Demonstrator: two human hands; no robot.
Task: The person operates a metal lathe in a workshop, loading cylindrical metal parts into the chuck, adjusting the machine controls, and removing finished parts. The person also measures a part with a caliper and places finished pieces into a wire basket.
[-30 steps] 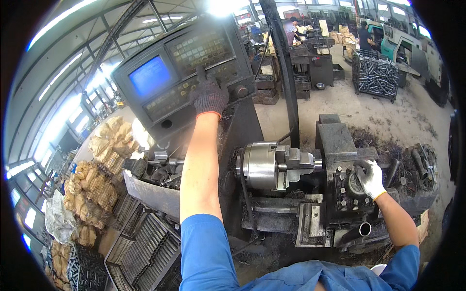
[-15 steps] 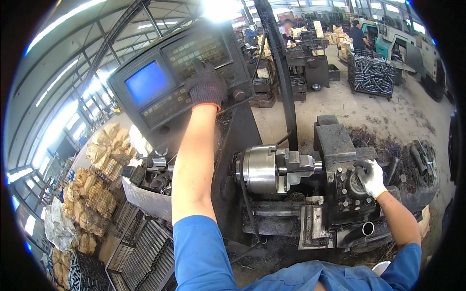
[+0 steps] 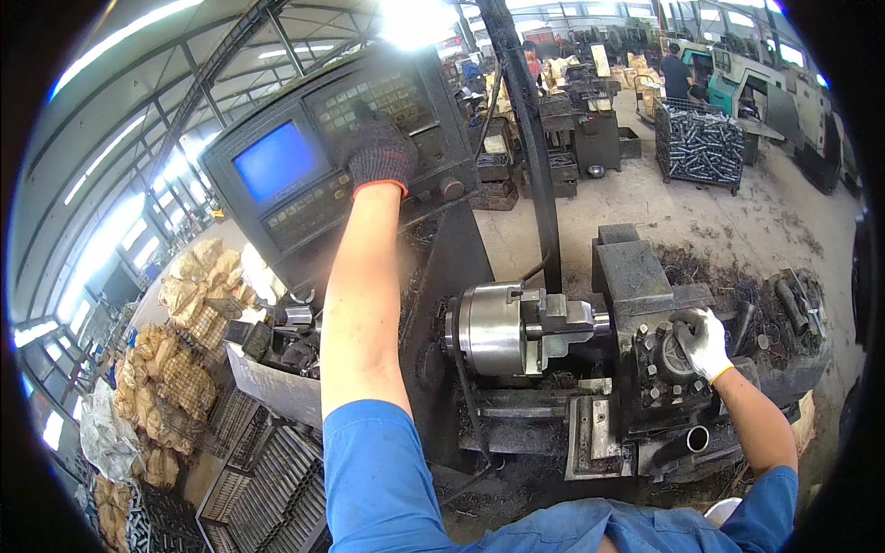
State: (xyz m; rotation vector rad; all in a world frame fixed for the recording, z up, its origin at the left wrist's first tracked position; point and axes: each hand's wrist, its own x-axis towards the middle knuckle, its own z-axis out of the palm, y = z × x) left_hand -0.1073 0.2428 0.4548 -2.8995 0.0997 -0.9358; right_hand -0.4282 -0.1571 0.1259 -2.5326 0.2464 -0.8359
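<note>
Lathe chuck [image 3: 493, 329], silver and round, at centre, gripping a metal workpiece [image 3: 564, 323] in its jaws. Up and left of the chuck: the grey control panel [image 3: 332, 157] with a blue screen [image 3: 275, 161]; the left hand [image 3: 378, 155], in a dark knit glove, rests fingers-down on the panel keys, fingers loosely together, holding nothing. Right of the chuck: the tool post [image 3: 678, 355]; the right hand [image 3: 705, 343], in a white glove, is closed around a dark round part on it. Far beyond the chuck: a wire crate of metal parts [image 3: 698, 146].
</note>
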